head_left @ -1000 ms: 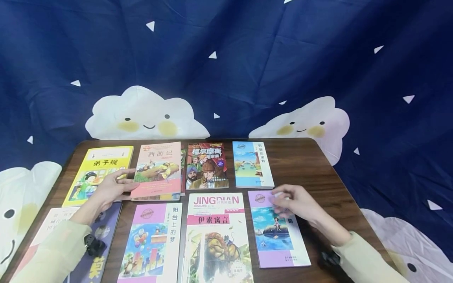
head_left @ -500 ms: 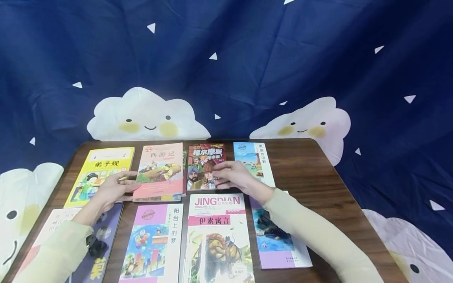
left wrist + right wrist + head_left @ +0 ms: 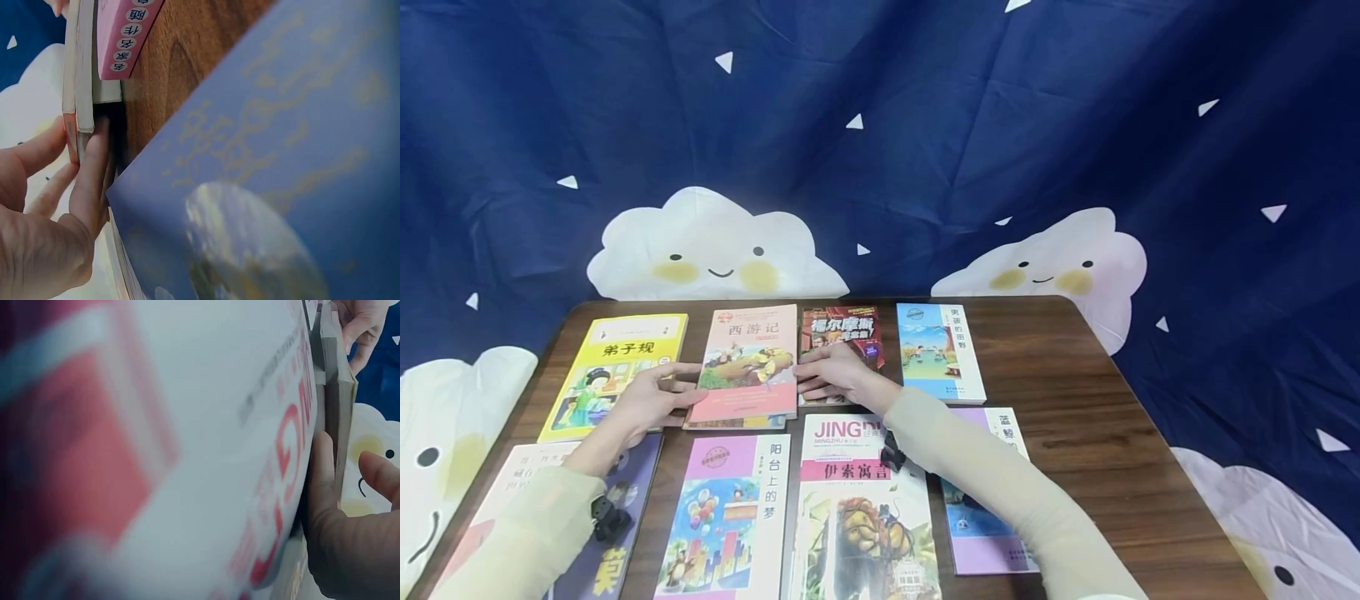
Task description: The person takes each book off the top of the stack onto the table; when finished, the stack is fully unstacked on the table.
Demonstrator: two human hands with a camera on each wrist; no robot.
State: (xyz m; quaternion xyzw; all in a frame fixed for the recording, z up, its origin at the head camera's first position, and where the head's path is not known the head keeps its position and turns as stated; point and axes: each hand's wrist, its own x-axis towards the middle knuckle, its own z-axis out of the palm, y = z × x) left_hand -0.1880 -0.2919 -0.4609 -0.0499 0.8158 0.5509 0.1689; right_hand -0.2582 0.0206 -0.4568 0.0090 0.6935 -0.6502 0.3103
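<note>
A pink storybook (image 3: 748,362) lies on top of another book (image 3: 775,421), of which only a strip shows at the front, in the back row. My left hand (image 3: 651,396) pinches its left edge; in the left wrist view, fingers (image 3: 44,147) lie on both faces of the book near its corner. At the opposite edge, my right hand (image 3: 835,371) touches the pink book with extended fingers. In the right wrist view its thumb (image 3: 378,475) stands apart from the cover. Beneath this hand, a dark red detective book (image 3: 844,321) is partly covered.
Around them lie a yellow book (image 3: 625,350), a blue-and-white book (image 3: 928,358), a purple balloon book (image 3: 715,517), a lion-cover book (image 3: 865,517), another purple book (image 3: 992,550) and a dark blue book (image 3: 617,508). Dark wood table (image 3: 1060,433) shows at right.
My right hand has swept left from the purple book at right, over the detective book, to the pink book's right edge. The pink book has shifted slightly right with my left hand.
</note>
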